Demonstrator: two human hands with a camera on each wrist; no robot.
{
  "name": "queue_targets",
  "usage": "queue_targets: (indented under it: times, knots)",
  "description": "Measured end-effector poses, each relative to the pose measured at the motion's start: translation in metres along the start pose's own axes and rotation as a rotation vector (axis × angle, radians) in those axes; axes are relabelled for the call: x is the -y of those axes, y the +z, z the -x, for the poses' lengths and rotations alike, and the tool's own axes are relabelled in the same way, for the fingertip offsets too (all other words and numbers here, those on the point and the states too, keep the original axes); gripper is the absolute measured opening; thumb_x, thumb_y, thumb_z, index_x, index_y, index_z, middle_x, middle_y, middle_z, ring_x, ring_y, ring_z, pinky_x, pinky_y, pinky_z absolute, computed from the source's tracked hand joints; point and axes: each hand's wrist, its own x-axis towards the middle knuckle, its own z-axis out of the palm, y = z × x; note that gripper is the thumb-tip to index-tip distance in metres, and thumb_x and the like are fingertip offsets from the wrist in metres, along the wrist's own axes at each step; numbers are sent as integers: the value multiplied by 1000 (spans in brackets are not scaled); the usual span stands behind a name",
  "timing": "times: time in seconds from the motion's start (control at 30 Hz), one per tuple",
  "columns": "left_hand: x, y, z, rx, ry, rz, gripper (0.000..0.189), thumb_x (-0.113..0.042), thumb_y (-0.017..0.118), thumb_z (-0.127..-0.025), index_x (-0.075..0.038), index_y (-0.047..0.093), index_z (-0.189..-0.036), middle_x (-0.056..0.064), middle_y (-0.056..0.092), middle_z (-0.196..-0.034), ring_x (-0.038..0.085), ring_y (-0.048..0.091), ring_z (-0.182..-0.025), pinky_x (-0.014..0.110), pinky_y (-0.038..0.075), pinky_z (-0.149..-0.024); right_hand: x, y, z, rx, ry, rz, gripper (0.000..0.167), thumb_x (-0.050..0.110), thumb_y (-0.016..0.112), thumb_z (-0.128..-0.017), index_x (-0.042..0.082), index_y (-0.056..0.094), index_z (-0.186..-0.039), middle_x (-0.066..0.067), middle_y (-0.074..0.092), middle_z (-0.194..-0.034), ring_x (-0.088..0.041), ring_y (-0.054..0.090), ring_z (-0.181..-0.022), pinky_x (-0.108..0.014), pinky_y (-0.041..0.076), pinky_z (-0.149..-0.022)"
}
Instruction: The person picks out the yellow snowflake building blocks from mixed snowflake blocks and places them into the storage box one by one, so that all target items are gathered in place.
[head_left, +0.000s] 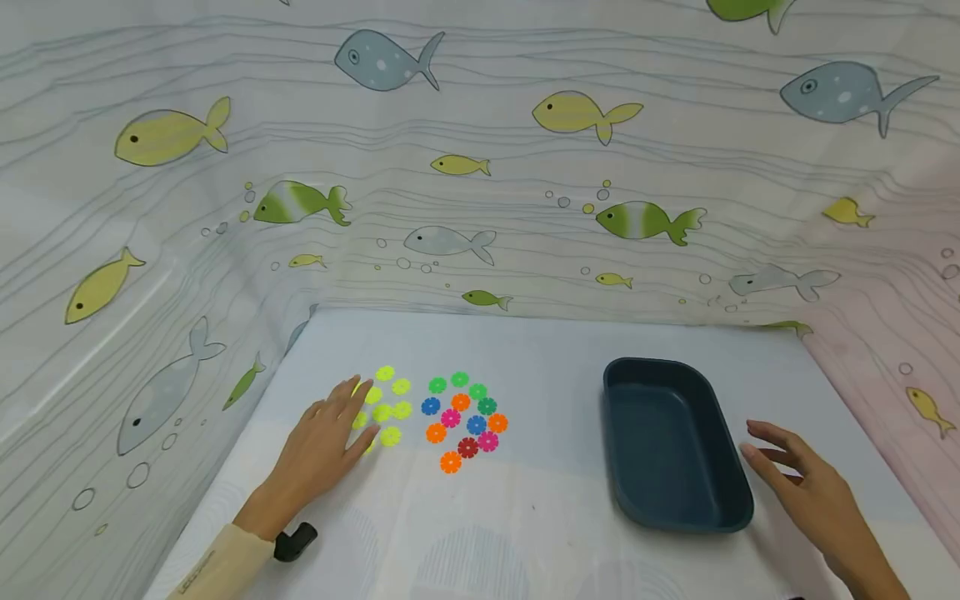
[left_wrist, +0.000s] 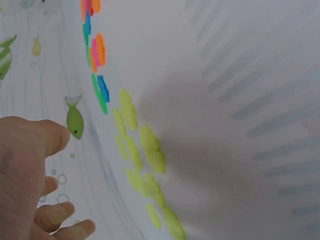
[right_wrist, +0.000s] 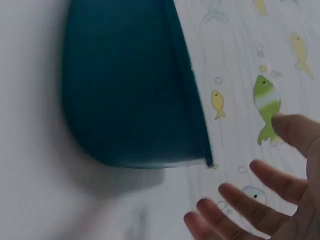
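My left hand [head_left: 322, 442] is over the left edge of a cluster of yellow, flower-shaped discs [head_left: 391, 437], hiding some of them. Its fingers are loosely spread with nothing between them; in the left wrist view the thumb and fingers [left_wrist: 55, 217] stand apart from the yellow discs [left_wrist: 151, 147]. Just outside the right side of a dark blue, deep rectangular tub [head_left: 667, 450] is my right hand [head_left: 821, 504], its fingers slightly bent and holding nothing. The right wrist view has the tub's outer wall [right_wrist: 125, 90] beside the spread fingers [right_wrist: 255, 207].
To the right of the yellow discs lies a group of similar discs in orange, green, blue, pink and dark red, such as an orange disc [head_left: 451, 462]. They lie flat on the white table [head_left: 555, 492]. A fish-patterned curtain [head_left: 525, 192] encloses the back and sides.
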Motion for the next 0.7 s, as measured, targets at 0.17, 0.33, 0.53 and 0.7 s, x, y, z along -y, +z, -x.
queue_targets:
  times: [0.17, 0.33, 0.53, 0.7]
  knots:
    - [2, 3, 3, -89, 55, 54, 56, -23, 74, -94, 0, 56, -142, 24, 57, -142, 41, 56, -127, 60, 49, -96, -14, 9, 6, 35, -38, -102, 58, 47, 58, -104, 18, 47, -153, 14, 55, -138, 19, 48, -101, -12, 42, -74]
    - [6, 5, 4, -137, 95, 81, 45, -15, 76, -92, 0, 63, -132, 19, 65, -133, 39, 62, -118, 57, 53, -88, -25, 20, 12, 65, 0, -152, 58, 46, 59, -104, 18, 46, -153, 13, 55, -135, 11, 52, -102, -15, 46, -75]
    - [7, 6, 9, -128, 72, 101, 39, -14, 77, -91, -1, 66, -127, 19, 66, -130, 38, 64, -115, 56, 54, -86, -32, 32, 16, 80, 5, -255, 55, 42, 57, -106, 20, 45, -155, 1, 55, -130, -2, 59, -103, -23, 52, -76]
    - [6, 10, 12, -120, 49, 115, 38, -14, 76, -92, -1, 66, -126, 17, 67, -128, 37, 64, -112, 56, 54, -87, -36, 35, 20, 109, 26, -307, 56, 41, 57, -106, 24, 41, -157, -6, 51, -126, -9, 62, -101, -27, 52, -76]
